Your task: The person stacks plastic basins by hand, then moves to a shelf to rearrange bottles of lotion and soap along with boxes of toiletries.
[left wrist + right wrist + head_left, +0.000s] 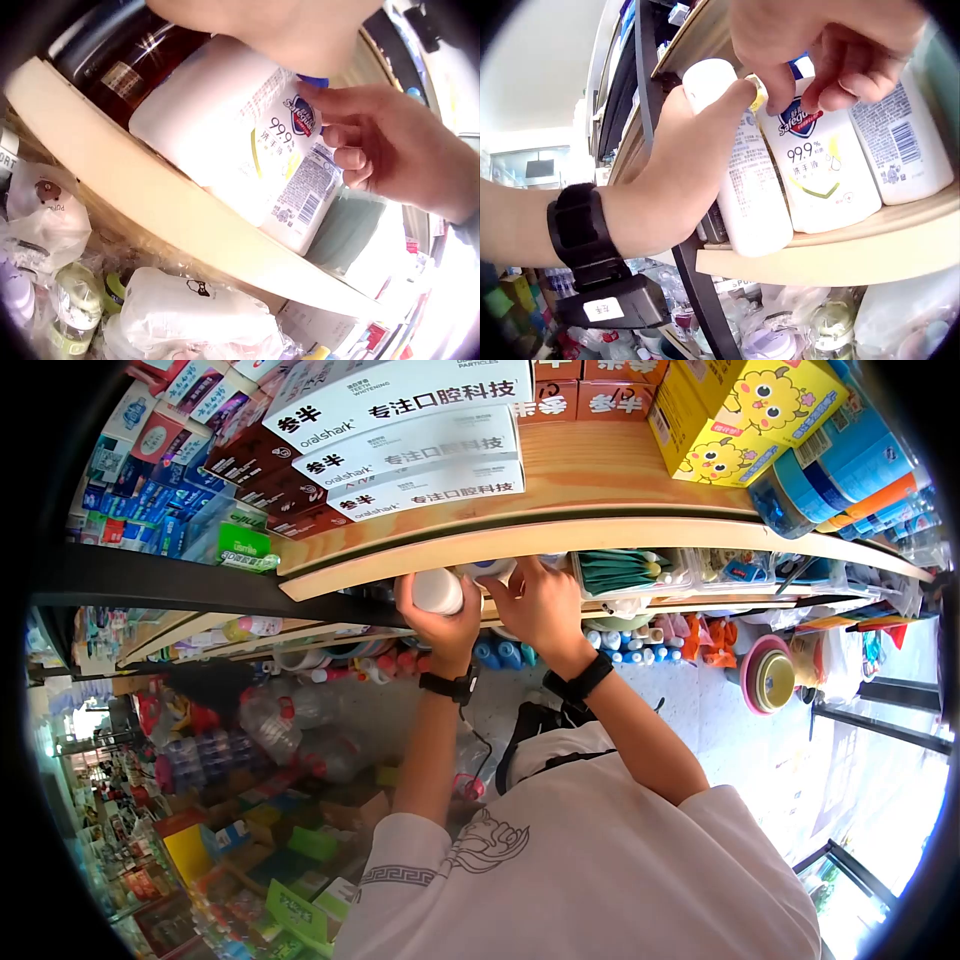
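Note:
My left hand (pixel 440 628) grips a white bottle (pixel 437 592) with a white cap; in the right wrist view that bottle (pixel 754 199) stands tilted beside a Safeguard bottle (pixel 829 176). The fingers of my right hand (pixel 829 56) curl about the top of the Safeguard bottle, at its blue cap (pixel 802 67). A similar white bottle (pixel 904 142) with a barcode is on its other side. From the left wrist, my right hand (pixel 397 142) shows at the Safeguard label, and part of my left hand (pixel 277 22) crosses the top.
The shelf's curved front edge (pixel 840 255) runs below the bottles. Above, the upper shelf (pixel 590 470) bears white boxes (pixel 420 435) and yellow boxes (pixel 745 420). Bagged goods (pixel 195 307) lie on the level below. A dark shelf post (pixel 705 307) stands left of the bottles.

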Available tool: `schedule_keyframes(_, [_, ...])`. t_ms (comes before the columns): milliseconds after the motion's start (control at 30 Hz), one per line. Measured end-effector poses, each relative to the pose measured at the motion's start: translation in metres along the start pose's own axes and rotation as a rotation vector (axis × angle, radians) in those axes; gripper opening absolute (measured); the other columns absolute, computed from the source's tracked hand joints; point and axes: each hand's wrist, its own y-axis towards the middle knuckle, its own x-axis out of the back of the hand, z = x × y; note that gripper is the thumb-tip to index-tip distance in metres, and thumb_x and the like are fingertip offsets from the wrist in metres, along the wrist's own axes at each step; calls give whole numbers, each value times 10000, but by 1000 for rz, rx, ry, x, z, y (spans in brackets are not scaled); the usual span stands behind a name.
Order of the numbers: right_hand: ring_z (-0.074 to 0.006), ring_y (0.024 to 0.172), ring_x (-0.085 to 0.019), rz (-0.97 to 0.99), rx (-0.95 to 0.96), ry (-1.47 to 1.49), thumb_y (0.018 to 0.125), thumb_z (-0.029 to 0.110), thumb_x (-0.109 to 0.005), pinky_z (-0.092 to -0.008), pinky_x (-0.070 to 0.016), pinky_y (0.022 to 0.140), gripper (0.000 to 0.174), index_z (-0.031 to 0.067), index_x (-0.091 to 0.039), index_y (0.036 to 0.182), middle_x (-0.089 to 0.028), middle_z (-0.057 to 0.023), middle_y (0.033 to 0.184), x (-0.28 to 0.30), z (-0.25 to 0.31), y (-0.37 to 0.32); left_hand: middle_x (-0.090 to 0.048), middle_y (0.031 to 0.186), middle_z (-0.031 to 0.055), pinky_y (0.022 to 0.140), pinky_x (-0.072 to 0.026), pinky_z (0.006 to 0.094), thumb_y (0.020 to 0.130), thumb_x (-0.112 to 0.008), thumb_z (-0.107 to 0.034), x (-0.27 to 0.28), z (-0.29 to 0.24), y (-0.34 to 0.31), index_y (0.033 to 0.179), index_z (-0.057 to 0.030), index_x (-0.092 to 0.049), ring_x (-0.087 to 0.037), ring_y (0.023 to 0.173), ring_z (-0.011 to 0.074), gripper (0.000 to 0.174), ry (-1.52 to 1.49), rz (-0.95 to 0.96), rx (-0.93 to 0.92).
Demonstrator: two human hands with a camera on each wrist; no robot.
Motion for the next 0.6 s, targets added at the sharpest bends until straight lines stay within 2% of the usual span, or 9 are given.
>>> schedule_keyframes(200, [-346, 625, -708, 57, 0, -108, 867, 331, -763, -444, -555, 551, 412, 37, -606, 1109, -722, -130, 738, -8, -8, 4, -449, 1381, 239, 1109, -389, 469, 871, -735, -40, -7, 0, -1, 1422, 27, -332, -498, 1270, 330, 686, -7, -25, 4])
schedule_keyframes(267, [-247, 489, -656, -111, 108, -149, 795, 352, -852, -368, -517, 466, 495, 39, -605, 1087, -638, -30, 579, -11, -11, 2, -434, 1399, 243, 1113, -386, 468, 885, -723, -47, -12, 6, -5, 1428, 27, -321, -494, 1278, 328, 680, -47, -54, 16])
schedule_keyframes(367, [-237, 474, -645, -111, 74, -190, 772, 378, -869, -357, -509, 455, 534, 32, -603, 1081, -619, -27, 561, -12, -13, -1, -395, 1434, 253, 1109, -397, 466, 938, -670, -73, -22, 10, -1, 1446, 40, -287, -486, 1285, 319, 645, -41, -84, 19])
schedule_keyframes(467, [-224, 464, -636, -154, 86, -212, 766, 397, -876, -350, -501, 446, 545, 24, -605, 1057, -608, -29, 549, -14, -12, 0, -360, 1461, 264, 1100, -412, 467, 987, -619, -128, -32, 10, 1, 1462, 51, -264, -473, 1302, 323, 619, -200, -116, 85])
schedule_keyframes(533, [-219, 463, -634, -171, 96, -223, 769, 402, -874, -347, -497, 442, 540, 23, -607, 1045, -602, -28, 548, -17, -14, 1, -391, 1426, 299, 1120, -319, 571, 970, -634, -207, -35, 14, 2, 1462, 45, -292, -401, 1329, 428, 650, -103, -167, 21])
schedule_keyframes(600, [-213, 462, -632, -190, 102, -234, 772, 407, -873, -343, -493, 437, 535, 22, -609, 1033, -597, -27, 546, -19, -15, 0, -372, 1449, 299, 1131, -291, 588, 973, -629, -225, -36, 16, 0, 1461, 41, -294, -374, 1343, 437, 649, -129, -178, 9])
